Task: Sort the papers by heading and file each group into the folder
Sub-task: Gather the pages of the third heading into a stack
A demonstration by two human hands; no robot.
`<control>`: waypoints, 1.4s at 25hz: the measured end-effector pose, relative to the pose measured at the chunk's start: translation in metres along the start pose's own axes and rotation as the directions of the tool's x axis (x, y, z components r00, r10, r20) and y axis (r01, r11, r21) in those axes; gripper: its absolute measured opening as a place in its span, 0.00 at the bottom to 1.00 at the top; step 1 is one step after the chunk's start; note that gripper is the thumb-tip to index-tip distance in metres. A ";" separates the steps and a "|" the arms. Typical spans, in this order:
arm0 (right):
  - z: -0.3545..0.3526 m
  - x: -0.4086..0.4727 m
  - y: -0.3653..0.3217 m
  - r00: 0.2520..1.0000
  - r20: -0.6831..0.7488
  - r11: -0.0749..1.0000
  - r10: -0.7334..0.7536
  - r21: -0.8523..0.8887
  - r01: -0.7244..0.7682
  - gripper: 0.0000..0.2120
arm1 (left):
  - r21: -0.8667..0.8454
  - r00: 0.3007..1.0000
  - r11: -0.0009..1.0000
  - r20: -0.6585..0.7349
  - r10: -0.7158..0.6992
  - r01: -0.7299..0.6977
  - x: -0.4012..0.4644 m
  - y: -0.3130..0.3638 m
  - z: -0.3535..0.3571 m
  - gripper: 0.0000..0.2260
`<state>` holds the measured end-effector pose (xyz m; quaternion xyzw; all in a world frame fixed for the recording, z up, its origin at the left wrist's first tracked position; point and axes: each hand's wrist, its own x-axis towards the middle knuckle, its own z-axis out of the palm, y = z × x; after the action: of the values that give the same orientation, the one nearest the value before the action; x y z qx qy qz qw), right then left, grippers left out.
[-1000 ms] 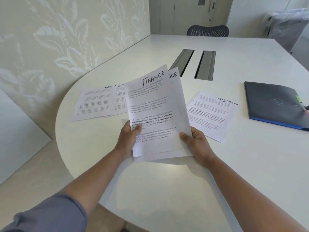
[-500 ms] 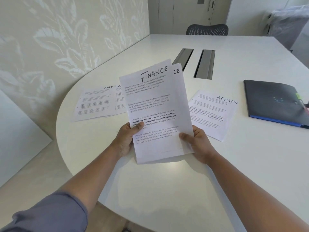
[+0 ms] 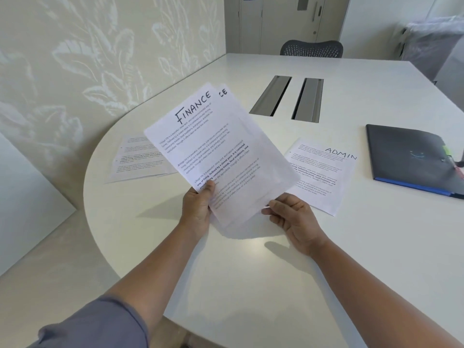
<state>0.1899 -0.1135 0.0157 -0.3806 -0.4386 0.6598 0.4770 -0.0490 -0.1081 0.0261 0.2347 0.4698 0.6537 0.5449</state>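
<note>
step: gathering the FINANCE sheets (image 3: 216, 156) into one stack | left hand (image 3: 197, 209) pinches their lower edge, thumb on top — right hand (image 3: 292, 217) loose, fingers at the bottom corner, likely squaring them | ADMIN sheet (image 3: 324, 172) flat on the counter (image 3: 276, 272) | folder (image 3: 411, 159) closed, far right — unfiled

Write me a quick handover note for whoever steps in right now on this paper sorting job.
Left hand grips the FINANCE sheets above the table; right hand touches their lower corner, fingers loose.
One ADMIN sheet lies right of them; more papers lie left.
The folder sits closed at far right.
Done: FINANCE sheets gathered.
Left: gather ADMIN, file both groups.
</note>
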 end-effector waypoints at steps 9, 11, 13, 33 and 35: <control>0.017 -0.012 0.003 0.972 -0.165 0.981 -0.169 -0.120 0.150 0.15 | -0.030 0.976 0.998 0.212 -0.047 0.054 -0.008 -0.014 0.004 0.11; 0.013 -0.011 0.003 0.954 -0.250 0.985 -0.168 -0.091 0.149 0.12 | -0.050 0.978 0.994 0.190 -0.086 0.097 -0.004 -0.010 -0.004 0.13; 0.013 -0.012 0.002 0.949 -0.295 0.992 -0.112 0.018 0.122 0.08 | -0.098 0.985 0.988 0.135 -0.107 0.120 -0.004 -0.004 -0.009 0.15; -0.009 -0.011 -0.034 0.954 -0.197 0.948 -0.228 -0.268 0.171 0.09 | 0.491 0.929 0.789 0.188 0.318 -0.370 0.013 0.033 -0.036 0.10; -0.007 -0.010 -0.031 0.950 -0.211 0.948 -0.232 -0.267 0.172 0.10 | 0.494 0.926 0.783 0.195 0.324 -0.378 0.011 0.029 -0.038 0.10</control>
<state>0.2075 -0.1167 0.0433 -0.4663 -0.4929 0.4968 0.5411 -0.0973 -0.1103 0.0318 0.4895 0.5499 0.5783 0.3516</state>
